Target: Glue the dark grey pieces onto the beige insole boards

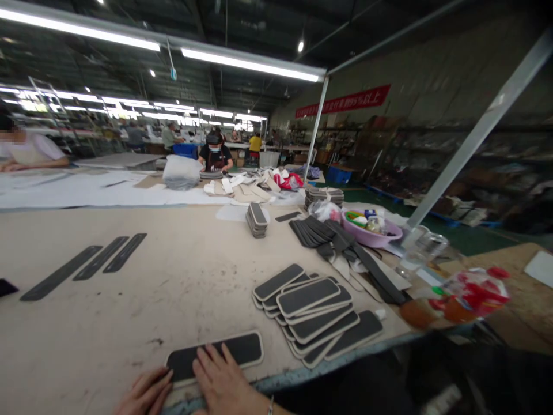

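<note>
A dark grey padded strip with a pale rim and rounded corners (244,349) lies near the table's front edge. My right hand (222,377) rests flat across its middle, fingers spread. At the strip's left end, my left hand (147,392) touches the edge with its fingers stretched out side by side; its thumb is hidden. Just to the right, a loose, fanned pile of the same rimmed strips (309,297) sits on the table. Farther back stands a small neat stack of such pieces (257,219).
Several plain dark strips (106,256) lie on the table (185,265) at left. Dark offcuts (319,233), a pink basin (371,233) and a red-labelled bottle (479,294) line the right side. A metal post (479,132) rises there. Co-workers sit beyond, one in black (216,158).
</note>
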`<state>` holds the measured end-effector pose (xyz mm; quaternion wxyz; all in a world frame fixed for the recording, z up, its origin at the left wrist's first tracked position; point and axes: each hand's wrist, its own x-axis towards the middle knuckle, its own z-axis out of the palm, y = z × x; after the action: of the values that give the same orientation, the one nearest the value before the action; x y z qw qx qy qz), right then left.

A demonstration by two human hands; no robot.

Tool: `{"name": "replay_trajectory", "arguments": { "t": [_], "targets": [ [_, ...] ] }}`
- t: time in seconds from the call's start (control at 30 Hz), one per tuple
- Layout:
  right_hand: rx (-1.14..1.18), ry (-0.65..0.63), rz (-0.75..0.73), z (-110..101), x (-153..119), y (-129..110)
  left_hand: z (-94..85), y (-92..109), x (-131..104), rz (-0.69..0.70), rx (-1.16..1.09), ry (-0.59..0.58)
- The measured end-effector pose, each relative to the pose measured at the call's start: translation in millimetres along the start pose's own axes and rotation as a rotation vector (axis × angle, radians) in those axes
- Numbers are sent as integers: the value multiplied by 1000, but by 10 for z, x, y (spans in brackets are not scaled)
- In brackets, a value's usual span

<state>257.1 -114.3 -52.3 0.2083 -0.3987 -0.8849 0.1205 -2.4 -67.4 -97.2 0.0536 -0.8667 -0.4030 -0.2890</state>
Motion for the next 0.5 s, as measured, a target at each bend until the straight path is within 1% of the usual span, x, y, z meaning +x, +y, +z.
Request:
{"name": "replay_trajectory", "arguments": {
  "t": [0.03,0.1,0.13,0.2,0.27,0.33,0.4,0.5],
  "targets": [
    [11,-30,46,-127,-37,-20,-75,73,51,7,-8,-8],
    [32,-102,125,-359,-131,39,-183,202,161,-17,-32,-14],
    [38,-127,177,-444,-186,103,-215,249,210,-38,-47,-22],
    [41,-161,263,-535,-304,258,-248,313,277,-76,-83,-38],
    [27,-180,320,-543,-416,400,-269,352,300,-110,-117,-56],
    [3,-187,347,-500,-500,501,-298,387,287,-157,-140,-75],
    [-16,-182,357,-438,-545,554,-344,434,255,-262,-141,-79],
    [-39,-175,354,-354,-570,573,-405,579,235,-472,-92,1]
  ]
}}
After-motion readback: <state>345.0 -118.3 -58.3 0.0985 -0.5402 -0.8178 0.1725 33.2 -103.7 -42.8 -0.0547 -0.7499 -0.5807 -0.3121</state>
